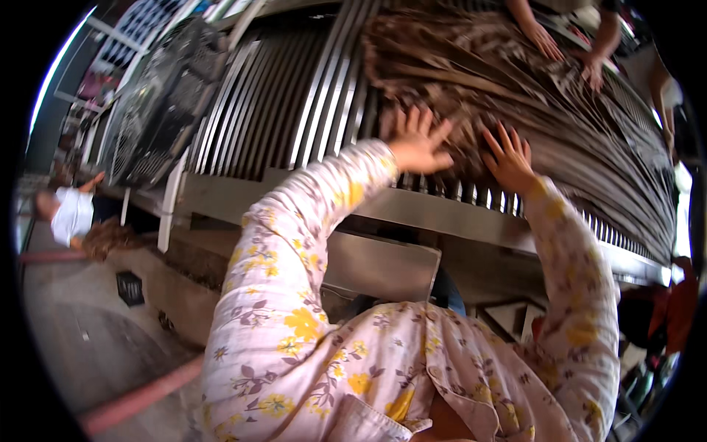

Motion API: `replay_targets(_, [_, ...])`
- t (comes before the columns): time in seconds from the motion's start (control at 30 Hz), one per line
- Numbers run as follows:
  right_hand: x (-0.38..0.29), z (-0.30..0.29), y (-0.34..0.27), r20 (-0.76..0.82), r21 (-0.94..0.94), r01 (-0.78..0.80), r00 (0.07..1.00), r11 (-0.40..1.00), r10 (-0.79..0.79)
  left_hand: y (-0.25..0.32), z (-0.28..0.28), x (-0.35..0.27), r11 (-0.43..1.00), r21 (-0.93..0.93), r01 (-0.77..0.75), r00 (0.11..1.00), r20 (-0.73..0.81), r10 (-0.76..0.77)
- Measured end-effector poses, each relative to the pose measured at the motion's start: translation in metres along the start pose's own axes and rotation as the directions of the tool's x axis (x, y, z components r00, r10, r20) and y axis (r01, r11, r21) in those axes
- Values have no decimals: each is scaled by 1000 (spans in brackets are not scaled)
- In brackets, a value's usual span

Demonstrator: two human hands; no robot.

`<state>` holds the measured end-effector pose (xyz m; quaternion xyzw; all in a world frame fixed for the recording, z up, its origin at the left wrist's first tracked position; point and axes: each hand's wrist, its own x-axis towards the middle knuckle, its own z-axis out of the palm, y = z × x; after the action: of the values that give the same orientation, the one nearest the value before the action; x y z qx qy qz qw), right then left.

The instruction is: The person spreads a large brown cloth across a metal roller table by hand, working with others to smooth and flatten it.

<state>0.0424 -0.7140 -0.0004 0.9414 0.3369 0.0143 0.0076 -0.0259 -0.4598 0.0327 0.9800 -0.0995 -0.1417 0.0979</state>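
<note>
A wide, wrinkled sheet of brown cloth or leather (475, 72) lies over a bed of parallel metal slats (243, 110). At its near edge my left hand (420, 141) is spread with the fingers apart, over or on the bunched material. My right hand (509, 157) is likewise spread, a little to the right, at the same edge. Neither hand grips anything; whether the palms press on the sheet cannot be told. Across the bed, another person's two hands (544, 41) rest flat on the far part of the sheet.
A metal beam (475, 221) edges the slatted bed on my side, with a metal panel (381, 265) below it. Dark machinery (171, 99) stands at the left. Farther left is a person in a white shirt (73, 215) near a brown heap (107, 240). A red pipe (143, 389) crosses the floor.
</note>
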Motion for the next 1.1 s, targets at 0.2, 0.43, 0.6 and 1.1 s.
replay_targets(0.2, [-74, -52, -22, 274, 282, -68, 962, 957, -13, 27, 2, -46, 988, -148, -30, 995, 94, 44])
replay_targets(0.43, [17, -33, -43, 90, 103, -92, 992, 990, 83, -10, 11, 13, 997, -59, -41, 975, -219, 27])
replay_targets(0.6, [103, -33, -10, 184, 131, -227, 962, 965, 202, -40, -22, 93, 995, -91, 45, 980, -189, -62])
replay_targets(1.1, [-19, -43, -21, 289, -75, -84, 952, 994, 102, 24, -10, -40, 988, -143, -54, 998, -27, 51])
